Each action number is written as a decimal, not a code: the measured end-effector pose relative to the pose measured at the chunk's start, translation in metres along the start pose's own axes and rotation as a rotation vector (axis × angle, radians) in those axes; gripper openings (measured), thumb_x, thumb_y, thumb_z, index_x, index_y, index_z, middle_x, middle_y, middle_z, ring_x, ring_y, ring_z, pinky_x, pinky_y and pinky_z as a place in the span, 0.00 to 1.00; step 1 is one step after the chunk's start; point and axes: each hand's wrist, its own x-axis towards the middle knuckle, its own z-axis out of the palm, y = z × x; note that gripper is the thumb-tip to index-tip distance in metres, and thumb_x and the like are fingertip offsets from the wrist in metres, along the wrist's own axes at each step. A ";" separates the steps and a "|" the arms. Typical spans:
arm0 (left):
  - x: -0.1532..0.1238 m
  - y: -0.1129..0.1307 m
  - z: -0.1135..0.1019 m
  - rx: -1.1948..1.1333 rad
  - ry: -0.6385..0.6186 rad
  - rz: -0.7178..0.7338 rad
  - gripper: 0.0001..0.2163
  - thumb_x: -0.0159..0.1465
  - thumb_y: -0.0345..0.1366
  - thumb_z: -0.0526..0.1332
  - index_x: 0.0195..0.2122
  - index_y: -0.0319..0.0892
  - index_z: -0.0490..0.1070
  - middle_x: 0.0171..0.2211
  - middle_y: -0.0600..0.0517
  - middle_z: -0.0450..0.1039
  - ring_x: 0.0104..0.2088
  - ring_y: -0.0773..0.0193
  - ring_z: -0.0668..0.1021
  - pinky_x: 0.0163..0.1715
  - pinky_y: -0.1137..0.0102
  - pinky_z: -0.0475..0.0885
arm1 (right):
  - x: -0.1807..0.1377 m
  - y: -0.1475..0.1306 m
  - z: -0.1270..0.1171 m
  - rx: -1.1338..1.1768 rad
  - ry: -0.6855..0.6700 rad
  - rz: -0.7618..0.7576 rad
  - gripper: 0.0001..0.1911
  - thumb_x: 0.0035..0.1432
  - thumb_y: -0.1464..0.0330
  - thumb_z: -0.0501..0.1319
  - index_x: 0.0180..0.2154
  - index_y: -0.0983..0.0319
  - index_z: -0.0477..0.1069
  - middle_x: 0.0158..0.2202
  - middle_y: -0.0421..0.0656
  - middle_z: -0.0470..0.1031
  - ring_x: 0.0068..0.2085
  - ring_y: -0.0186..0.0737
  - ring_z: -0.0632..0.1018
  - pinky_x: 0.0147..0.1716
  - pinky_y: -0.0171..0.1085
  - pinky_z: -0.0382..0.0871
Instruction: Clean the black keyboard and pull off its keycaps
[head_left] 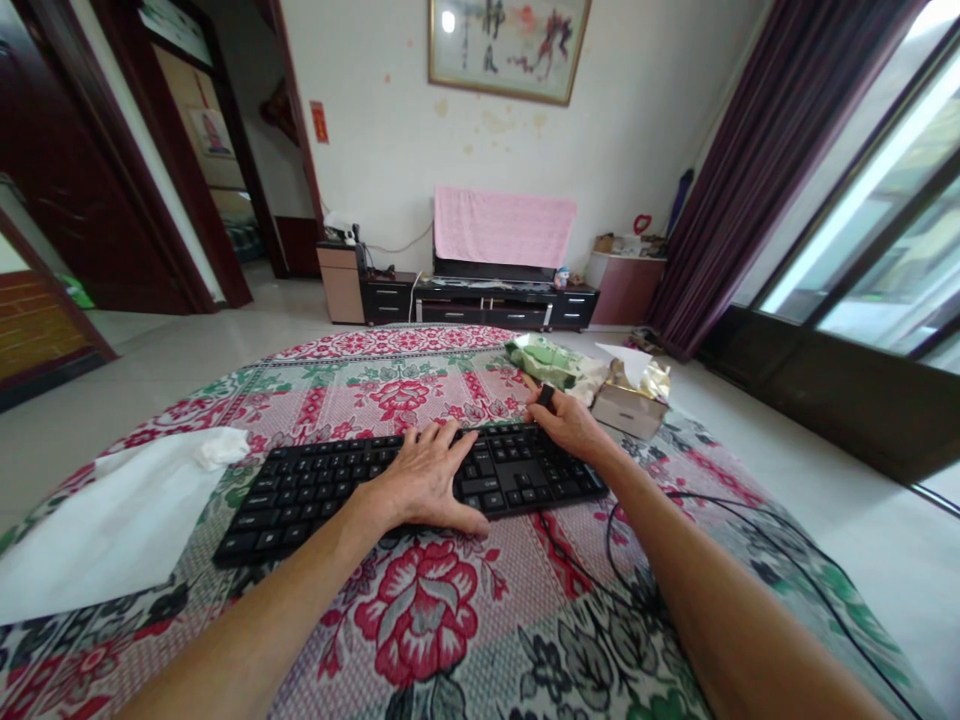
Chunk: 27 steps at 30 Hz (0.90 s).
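Note:
A black keyboard [300, 490] lies at a slant on the flowered tablecloth. My left hand [424, 475] rests on its middle with the fingers spread over the keys and the thumb by the near edge. Over the far right corner of the keyboard, my right hand [571, 425] is closed on a small black-ended object [546, 396], which pokes up between thumb and fingers. The rest of that object is mostly hidden, so its kind is unclear. A black cable [570, 560] loops on the cloth below the keyboard's right half.
Beyond my right hand sit a green and white packet [551, 358] and a tissue box [628, 405]. White paper or cloth [112, 525] with a crumpled tissue [221, 447] on it covers the table's left side. More cable [795, 550] runs toward the right edge.

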 end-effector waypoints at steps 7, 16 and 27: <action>0.000 0.001 0.001 0.008 0.023 0.001 0.56 0.38 0.69 0.56 0.64 0.43 0.46 0.64 0.40 0.47 0.60 0.35 0.53 0.57 0.44 0.47 | 0.001 -0.002 0.009 0.411 0.025 0.200 0.07 0.47 0.66 0.58 0.31 0.59 0.64 0.25 0.36 0.73 0.22 0.31 0.67 0.23 0.32 0.61; 0.007 0.000 -0.003 0.042 0.046 0.027 0.53 0.38 0.66 0.59 0.63 0.43 0.49 0.63 0.39 0.50 0.59 0.39 0.57 0.56 0.46 0.51 | 0.002 0.003 0.010 0.564 0.101 0.249 0.10 0.45 0.69 0.58 0.34 0.59 0.62 0.30 0.37 0.73 0.26 0.30 0.72 0.27 0.31 0.67; 0.014 -0.005 -0.005 0.060 0.070 0.008 0.51 0.40 0.65 0.59 0.63 0.40 0.51 0.62 0.37 0.52 0.59 0.39 0.59 0.55 0.47 0.52 | 0.015 0.011 0.020 0.450 0.133 0.203 0.09 0.49 0.71 0.57 0.36 0.61 0.62 0.31 0.38 0.73 0.26 0.29 0.72 0.27 0.31 0.68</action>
